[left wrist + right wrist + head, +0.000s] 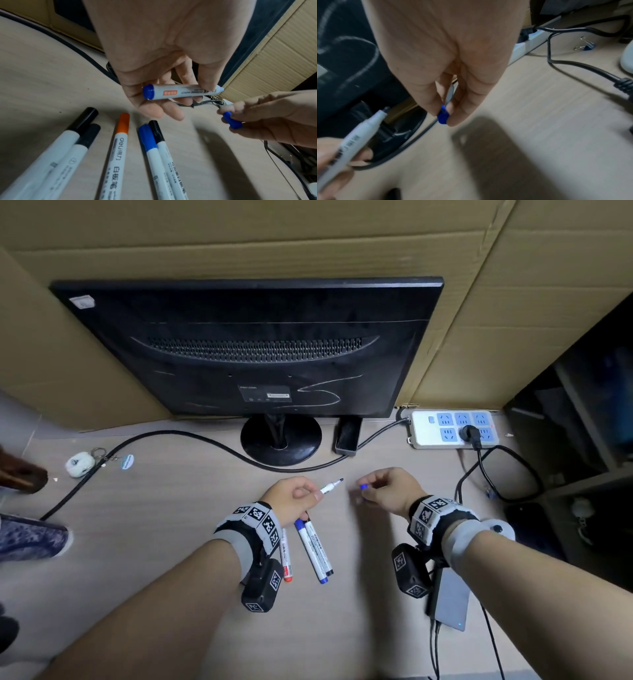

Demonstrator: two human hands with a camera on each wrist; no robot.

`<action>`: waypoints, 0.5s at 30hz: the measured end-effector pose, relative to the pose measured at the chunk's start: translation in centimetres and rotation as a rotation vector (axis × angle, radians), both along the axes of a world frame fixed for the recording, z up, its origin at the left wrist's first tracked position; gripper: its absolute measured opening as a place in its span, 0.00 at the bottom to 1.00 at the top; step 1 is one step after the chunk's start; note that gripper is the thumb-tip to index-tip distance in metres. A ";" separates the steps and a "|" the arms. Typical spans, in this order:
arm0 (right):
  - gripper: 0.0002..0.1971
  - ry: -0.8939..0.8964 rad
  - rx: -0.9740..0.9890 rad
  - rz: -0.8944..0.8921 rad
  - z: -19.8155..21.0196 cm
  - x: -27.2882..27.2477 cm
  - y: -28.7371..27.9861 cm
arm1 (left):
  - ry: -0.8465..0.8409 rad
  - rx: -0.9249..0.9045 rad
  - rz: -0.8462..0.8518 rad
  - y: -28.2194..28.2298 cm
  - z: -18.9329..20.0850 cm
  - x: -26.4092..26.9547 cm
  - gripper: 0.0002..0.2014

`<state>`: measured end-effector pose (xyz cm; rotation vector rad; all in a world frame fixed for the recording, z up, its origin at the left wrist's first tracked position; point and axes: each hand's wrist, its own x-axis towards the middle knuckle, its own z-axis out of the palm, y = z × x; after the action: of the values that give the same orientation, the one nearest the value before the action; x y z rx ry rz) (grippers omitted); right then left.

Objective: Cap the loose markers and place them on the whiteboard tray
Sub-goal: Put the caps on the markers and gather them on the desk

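Observation:
My left hand grips an uncapped white marker with a blue end plug; its dark tip points right toward my other hand. My right hand pinches a small blue cap between thumb and fingertips, a short gap from the tip. The cap shows below the fingers in the right wrist view, the marker at lower left. Several capped markers lie on the desk under my left wrist: an orange one, a blue one and black ones.
A black monitor on a round stand is behind the hands, with a black box beside it. A power strip and cables lie at the right. A grey device lies by my right wrist, keys at left.

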<state>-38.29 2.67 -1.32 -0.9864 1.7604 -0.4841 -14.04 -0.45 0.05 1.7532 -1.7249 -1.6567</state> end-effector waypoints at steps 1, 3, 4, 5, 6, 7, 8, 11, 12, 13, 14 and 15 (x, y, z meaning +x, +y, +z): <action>0.07 -0.046 -0.028 -0.021 0.6 0.3 0.0 | 0.001 -0.007 -0.002 0.2 0.5 0.2 0.09; 0.07 -0.143 -0.054 -0.046 1.8 0.8 0.0 | 0.005 -0.016 0.002 0.7 1.0 0.8 0.07; 0.07 -0.166 -0.061 -0.037 2.4 1.1 0.1 | 0.005 -0.025 0.007 0.9 1.2 1.1 0.06; 0.07 -0.181 -0.069 -0.025 2.8 1.2 0.2 | 0.005 -0.034 0.016 1.2 1.7 1.4 0.06; 0.07 -0.201 -0.079 -0.011 3.3 1.5 0.3 | 0.017 -0.037 0.032 1.5 2.2 1.6 0.05; 0.07 -0.232 -0.093 -0.003 3.7 1.6 0.5 | 0.034 -0.033 0.052 1.6 2.7 1.9 0.06; 0.07 -0.255 -0.105 0.004 4.1 1.8 0.7 | 0.053 -0.038 0.065 1.8 3.1 2.1 0.06; 0.09 -0.263 -0.142 0.054 4.8 2.2 1.2 | 0.056 -0.097 0.062 2.2 4.7 3.2 0.08; 0.09 -0.235 -0.154 0.079 5.1 2.3 1.4 | 0.045 -0.121 0.051 2.2 5.1 3.6 0.07; 0.10 -0.216 -0.164 0.093 5.4 2.4 1.5 | 0.023 -0.147 0.039 2.2 5.3 4.0 0.07; 0.10 -0.214 -0.168 0.091 5.6 2.5 1.6 | -0.005 -0.171 0.024 2.3 5.6 4.4 0.06; 0.11 -0.242 -0.170 0.075 5.8 2.7 1.7 | -0.030 -0.185 0.011 2.4 5.9 4.7 0.05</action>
<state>-35.56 4.41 4.46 -1.0606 1.4797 -0.6845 -9.34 1.97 5.90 1.7075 -1.8138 -1.4220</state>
